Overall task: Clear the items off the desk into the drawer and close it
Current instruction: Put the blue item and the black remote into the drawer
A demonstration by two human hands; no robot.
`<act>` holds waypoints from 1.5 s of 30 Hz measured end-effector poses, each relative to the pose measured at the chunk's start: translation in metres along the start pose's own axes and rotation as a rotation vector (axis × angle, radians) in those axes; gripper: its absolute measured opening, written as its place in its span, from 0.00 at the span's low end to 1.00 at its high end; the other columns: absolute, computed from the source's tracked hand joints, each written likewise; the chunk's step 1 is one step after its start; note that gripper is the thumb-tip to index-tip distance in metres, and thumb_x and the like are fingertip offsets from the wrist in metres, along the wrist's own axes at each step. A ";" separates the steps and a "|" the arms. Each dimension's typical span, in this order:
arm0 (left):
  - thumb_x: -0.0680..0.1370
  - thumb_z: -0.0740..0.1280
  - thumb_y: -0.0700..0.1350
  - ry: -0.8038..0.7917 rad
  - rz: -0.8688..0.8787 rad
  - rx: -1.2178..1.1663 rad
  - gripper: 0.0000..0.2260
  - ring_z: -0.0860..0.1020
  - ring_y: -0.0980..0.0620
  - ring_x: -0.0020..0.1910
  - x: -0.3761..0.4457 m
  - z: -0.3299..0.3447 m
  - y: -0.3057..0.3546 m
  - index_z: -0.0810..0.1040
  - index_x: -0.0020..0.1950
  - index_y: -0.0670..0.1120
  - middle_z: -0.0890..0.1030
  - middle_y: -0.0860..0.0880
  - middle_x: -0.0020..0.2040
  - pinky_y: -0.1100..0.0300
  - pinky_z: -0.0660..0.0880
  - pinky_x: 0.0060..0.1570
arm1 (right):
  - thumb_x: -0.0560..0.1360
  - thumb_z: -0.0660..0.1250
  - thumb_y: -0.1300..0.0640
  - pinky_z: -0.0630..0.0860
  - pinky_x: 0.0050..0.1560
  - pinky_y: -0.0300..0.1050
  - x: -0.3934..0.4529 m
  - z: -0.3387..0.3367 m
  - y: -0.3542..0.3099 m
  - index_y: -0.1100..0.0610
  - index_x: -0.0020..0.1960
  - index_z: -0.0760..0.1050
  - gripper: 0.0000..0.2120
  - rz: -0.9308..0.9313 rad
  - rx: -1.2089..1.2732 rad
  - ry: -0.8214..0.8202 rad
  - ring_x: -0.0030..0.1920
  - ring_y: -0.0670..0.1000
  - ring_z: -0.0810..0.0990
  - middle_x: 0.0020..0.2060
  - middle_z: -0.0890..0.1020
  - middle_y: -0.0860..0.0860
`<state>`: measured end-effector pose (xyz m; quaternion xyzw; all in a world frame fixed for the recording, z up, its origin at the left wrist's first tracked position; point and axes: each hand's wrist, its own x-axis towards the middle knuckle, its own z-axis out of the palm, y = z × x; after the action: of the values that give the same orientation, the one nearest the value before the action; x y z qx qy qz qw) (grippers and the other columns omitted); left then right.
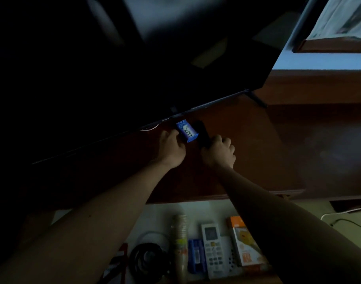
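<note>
A small blue box [186, 130] lies on the dark wooden desk [247, 152], just under the lower edge of a big dark screen [134, 68]. My left hand [172, 148] grips the box's near left end. Right beside the box lies a black oblong object [202, 132], and my right hand [219, 151] curls around its near end. Below the desk edge the open drawer [198, 208] shows a white remote [213, 249], a stack of paper cups [180, 240], an orange and white box [245, 242], a blue item [196, 255] and a black coiled cable [149, 261].
The screen's stand leg [257, 99] rests on the desk at the right. A framed picture [339, 23] leans at the upper right. White and black cables [343, 216] trail right of the drawer. The scene is very dim.
</note>
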<state>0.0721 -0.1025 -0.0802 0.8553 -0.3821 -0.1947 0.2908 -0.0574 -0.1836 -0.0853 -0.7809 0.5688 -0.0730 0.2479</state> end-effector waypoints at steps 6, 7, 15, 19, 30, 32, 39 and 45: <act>0.79 0.67 0.56 0.051 -0.303 -0.234 0.34 0.67 0.39 0.71 0.050 0.028 0.041 0.59 0.77 0.40 0.62 0.38 0.75 0.54 0.70 0.58 | 0.76 0.67 0.42 0.74 0.61 0.60 0.031 0.004 0.016 0.55 0.71 0.64 0.30 -0.079 -0.098 -0.087 0.65 0.61 0.70 0.66 0.69 0.58; 0.77 0.68 0.59 0.055 -0.339 -0.223 0.38 0.66 0.39 0.72 0.057 0.031 0.043 0.56 0.78 0.40 0.61 0.37 0.76 0.51 0.70 0.61 | 0.76 0.67 0.42 0.74 0.60 0.58 0.033 0.005 0.018 0.55 0.71 0.64 0.30 -0.103 -0.109 -0.095 0.65 0.61 0.70 0.66 0.69 0.58; 0.73 0.73 0.58 0.035 -0.440 -0.074 0.45 0.69 0.38 0.71 0.082 0.049 0.041 0.54 0.78 0.38 0.64 0.37 0.75 0.48 0.72 0.65 | 0.77 0.68 0.46 0.73 0.61 0.54 0.042 0.007 0.026 0.59 0.72 0.63 0.30 -0.183 -0.076 -0.161 0.66 0.63 0.71 0.67 0.68 0.60; 0.72 0.75 0.54 0.028 -0.452 -0.062 0.45 0.69 0.39 0.71 0.079 0.049 0.036 0.54 0.79 0.38 0.65 0.37 0.75 0.49 0.72 0.66 | 0.78 0.68 0.49 0.74 0.61 0.55 0.041 0.006 0.027 0.60 0.71 0.65 0.27 -0.193 -0.059 -0.167 0.64 0.63 0.73 0.66 0.70 0.60; 0.77 0.68 0.51 -0.135 -0.339 -0.050 0.38 0.66 0.39 0.73 0.001 0.014 0.005 0.50 0.81 0.55 0.60 0.40 0.77 0.50 0.69 0.62 | 0.78 0.66 0.47 0.77 0.59 0.57 -0.001 0.021 0.021 0.59 0.68 0.71 0.23 -0.128 -0.025 -0.240 0.58 0.61 0.77 0.65 0.70 0.59; 0.77 0.68 0.52 -0.126 -0.305 -0.064 0.36 0.68 0.40 0.71 -0.020 0.004 -0.008 0.54 0.81 0.54 0.63 0.39 0.75 0.53 0.68 0.62 | 0.78 0.67 0.47 0.77 0.59 0.57 -0.021 0.027 0.015 0.59 0.68 0.69 0.24 -0.123 0.006 -0.251 0.59 0.61 0.77 0.66 0.70 0.59; 0.74 0.70 0.53 -0.088 -0.293 -0.035 0.36 0.70 0.40 0.68 -0.094 -0.041 -0.063 0.58 0.80 0.56 0.65 0.38 0.73 0.57 0.68 0.60 | 0.77 0.66 0.45 0.78 0.55 0.53 -0.106 0.055 -0.016 0.59 0.66 0.69 0.25 -0.130 0.114 -0.260 0.56 0.58 0.78 0.63 0.72 0.57; 0.74 0.70 0.54 -0.060 -0.244 -0.008 0.36 0.73 0.42 0.63 -0.159 -0.083 -0.125 0.57 0.79 0.59 0.68 0.40 0.68 0.60 0.66 0.55 | 0.74 0.68 0.43 0.79 0.46 0.50 -0.184 0.083 -0.047 0.58 0.64 0.71 0.25 -0.232 0.182 -0.279 0.50 0.54 0.78 0.58 0.74 0.54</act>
<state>0.0848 0.1153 -0.0806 0.8881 -0.2828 -0.2558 0.2565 -0.0470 0.0227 -0.1044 -0.8181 0.4261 -0.0434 0.3837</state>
